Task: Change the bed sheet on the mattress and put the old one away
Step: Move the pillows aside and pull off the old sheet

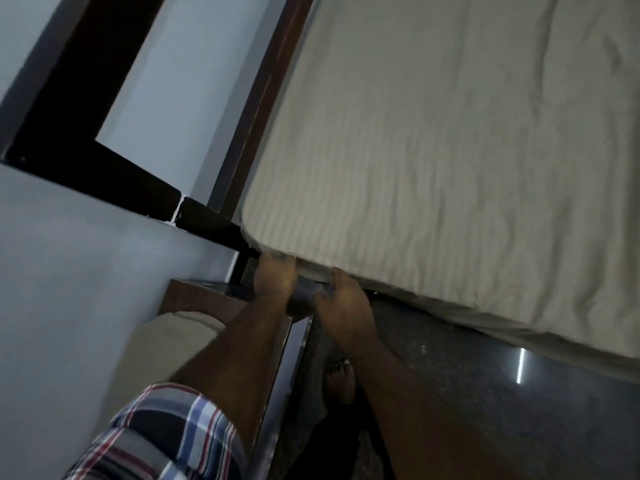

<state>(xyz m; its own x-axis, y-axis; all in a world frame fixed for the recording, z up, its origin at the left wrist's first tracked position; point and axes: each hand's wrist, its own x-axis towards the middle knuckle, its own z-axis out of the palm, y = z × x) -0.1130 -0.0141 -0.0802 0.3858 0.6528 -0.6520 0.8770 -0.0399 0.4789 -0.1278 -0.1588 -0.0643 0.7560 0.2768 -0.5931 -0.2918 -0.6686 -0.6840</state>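
Observation:
A beige striped bed sheet point(433, 161) covers the mattress, which fills the right and top of the view, tilted. Both hands are at the mattress's near corner. My left hand point(275, 277) has its fingers tucked up under the sheet's lower edge at the corner. My right hand point(341, 299) is just to the right, fingers curled round the edge of the sheet and the grey mattress side. The fingertips of both hands are hidden under the fabric.
A dark wooden headboard frame point(263, 98) runs along the mattress's left side against the pale wall point(69, 289). A wooden bedside table point(214, 299) stands below my left hand, with a beige cushion point(166, 341) beside it. My bare foot point(341, 381) is on the dark floor point(485, 393).

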